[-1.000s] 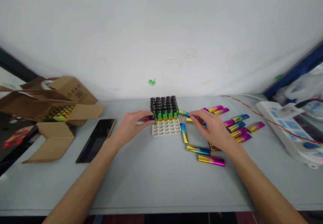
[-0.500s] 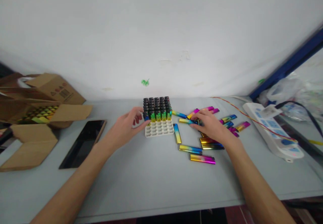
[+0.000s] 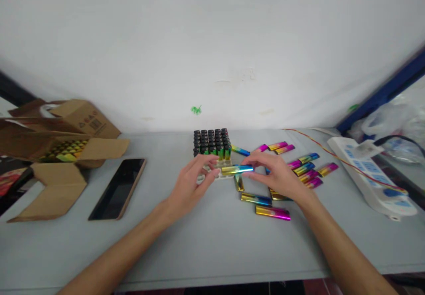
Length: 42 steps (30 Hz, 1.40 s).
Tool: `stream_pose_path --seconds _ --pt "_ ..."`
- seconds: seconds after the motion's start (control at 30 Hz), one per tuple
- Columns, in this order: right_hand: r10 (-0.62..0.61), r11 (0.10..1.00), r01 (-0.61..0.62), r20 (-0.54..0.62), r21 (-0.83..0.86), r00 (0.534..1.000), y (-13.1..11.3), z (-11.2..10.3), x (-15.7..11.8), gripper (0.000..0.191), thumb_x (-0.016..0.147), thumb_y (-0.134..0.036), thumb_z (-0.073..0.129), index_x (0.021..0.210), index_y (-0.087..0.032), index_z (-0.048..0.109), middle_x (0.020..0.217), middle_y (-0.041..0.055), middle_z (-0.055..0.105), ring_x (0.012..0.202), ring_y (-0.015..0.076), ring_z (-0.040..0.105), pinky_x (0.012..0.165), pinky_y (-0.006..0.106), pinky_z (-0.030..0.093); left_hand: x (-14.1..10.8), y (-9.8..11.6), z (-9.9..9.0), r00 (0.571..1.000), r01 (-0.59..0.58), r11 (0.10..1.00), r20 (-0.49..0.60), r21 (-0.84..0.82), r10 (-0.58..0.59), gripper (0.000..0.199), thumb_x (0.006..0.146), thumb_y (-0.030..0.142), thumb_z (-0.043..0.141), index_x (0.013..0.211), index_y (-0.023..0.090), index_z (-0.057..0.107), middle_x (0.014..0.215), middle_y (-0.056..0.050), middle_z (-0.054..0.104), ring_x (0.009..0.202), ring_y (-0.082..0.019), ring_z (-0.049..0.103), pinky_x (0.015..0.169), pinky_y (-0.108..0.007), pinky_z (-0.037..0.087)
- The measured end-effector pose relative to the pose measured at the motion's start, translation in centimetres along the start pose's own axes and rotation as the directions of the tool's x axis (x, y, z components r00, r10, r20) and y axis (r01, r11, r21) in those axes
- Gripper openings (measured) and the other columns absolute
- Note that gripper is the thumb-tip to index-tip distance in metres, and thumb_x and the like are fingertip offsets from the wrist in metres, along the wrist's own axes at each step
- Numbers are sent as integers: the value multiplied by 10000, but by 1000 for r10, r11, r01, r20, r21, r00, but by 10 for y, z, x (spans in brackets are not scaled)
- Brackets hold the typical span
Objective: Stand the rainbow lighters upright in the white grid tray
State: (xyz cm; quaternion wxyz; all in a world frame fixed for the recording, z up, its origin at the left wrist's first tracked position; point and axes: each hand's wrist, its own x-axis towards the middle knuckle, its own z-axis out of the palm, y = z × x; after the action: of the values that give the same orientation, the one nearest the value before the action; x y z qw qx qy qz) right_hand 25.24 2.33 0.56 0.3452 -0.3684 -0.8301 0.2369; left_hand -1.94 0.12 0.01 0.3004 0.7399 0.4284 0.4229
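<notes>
1. Step in hand, prob: R-to-L pass of one blue/gold lighter (image 3: 237, 169) (ID'd by shape only). It's off the counter (image 3: 199, 250), approx level, gold end left, blue end right, in front of the right part of the white grid tray (image 3: 227, 163) as seen from the head cam.
2. R hand (image 3: 270, 171): pinching the blue end, thumb on near side, fingers on far side. Black top, if any, hidden by fingertips.
3. L hand (image 3: 194, 177): gripping nothing afaict; thumb + fingers parted, tips just beside gold end. Contact: can't tell.
4. Next move calls for, imo: L thumb + fingers closing on gold end before R lets go, then tipping it upright if it's to match the standing lighters (image 3: 211, 142), black tops up, far side of tray.
5. Pose: forearms come in from near L + R corners, angled inward. L fingers point far-right, hand hiding near-left part of tray. R fingers point left.
6. Risk, imo: L knuckles sit close to the near row, could knock one.
7. Nearby: loose lighters (image 3: 304, 168) on counter right of tray; power strip (image 3: 368, 175) farther right; phone (image 3: 117, 188) left; carton (image 3: 102, 151) far left.
</notes>
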Motion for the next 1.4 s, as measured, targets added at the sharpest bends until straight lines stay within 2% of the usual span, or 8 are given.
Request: stream_pose_path --seconds 0.1,0.2,0.4,0.6,0.8,0.9,1.07,1.4 --pt "-114 993 114 -5 31 993 -11 16 1 215 961 -375 729 1100 -212 713 974 50 751 827 181 702 786 317 577 0 -2 6 965 237 931 180 -278 -192 308 962 428 666 1136 177 700 900 -60 736 699 -151 665 609 -266 561" --pt "-180 983 180 1 23 984 -15 25 1 241 973 -357 712 1171 -220 702 985 62 737 856 191 699 798 324 591 2 -5 7 896 407 809 357 -424 -264 301 877 428 776 976 152 710 718 -27 716 583 -143 644 563 -272 551" --pt "-165 985 157 -137 -67 977 -8 12 1 400 940 -437 742 1273 -240 640 933 39 732 780 184 688 742 321 592 6 -9 -1 813 546 684 504 -484 -292 407 844 431 822 1112 145 713 846 -83 789 742 -213 758 765 -389 625" --pt "-147 968 73 -307 -239 940 -5 3 1 185 1006 -381 668 1106 -226 681 798 23 717 685 169 673 654 290 554 2 -8 2 838 524 630 476 -572 -265 357 906 457 754 1068 216 547 957 -65 742 711 -152 675 585 -261 529" --pt "-161 961 94 -252 -259 954 -8 5 1 119 1046 -284 595 1031 -214 690 897 56 758 741 173 694 715 302 563 6 -5 3 800 600 473 468 -645 -376 416 905 603 669 978 235 489 629 61 498 532 -100 376 495 -192 345" --pt "-174 961 118 -216 -249 961 -8 6 1 135 1056 -256 567 1017 -213 688 903 61 758 774 183 703 729 310 562 9 -4 0 784 620 462 493 -634 -377 534 935 719 518 884 189 568 608 45 423 546 -112 331 517 -217 375" --pt "-163 961 112 -191 -254 968 -5 8 0 157 1063 -276 552 1015 -223 691 916 65 755 785 191 701 722 322 558 11 -7 -3 764 644 426 503 -636 -404 520 949 637 505 677 194 495 592 34 362 543 -119 306 513 -229 338" --pt "-188 952 137 -169 -274 968 -4 7 0 149 1064 -257 552 1011 -206 681 925 74 754 783 188 692 706 323 541 11 -10 -5 775 628 484 440 -609 -453 415 944 535 486 708 196 447 636 53 327 528 -94 304 506 -204 303"
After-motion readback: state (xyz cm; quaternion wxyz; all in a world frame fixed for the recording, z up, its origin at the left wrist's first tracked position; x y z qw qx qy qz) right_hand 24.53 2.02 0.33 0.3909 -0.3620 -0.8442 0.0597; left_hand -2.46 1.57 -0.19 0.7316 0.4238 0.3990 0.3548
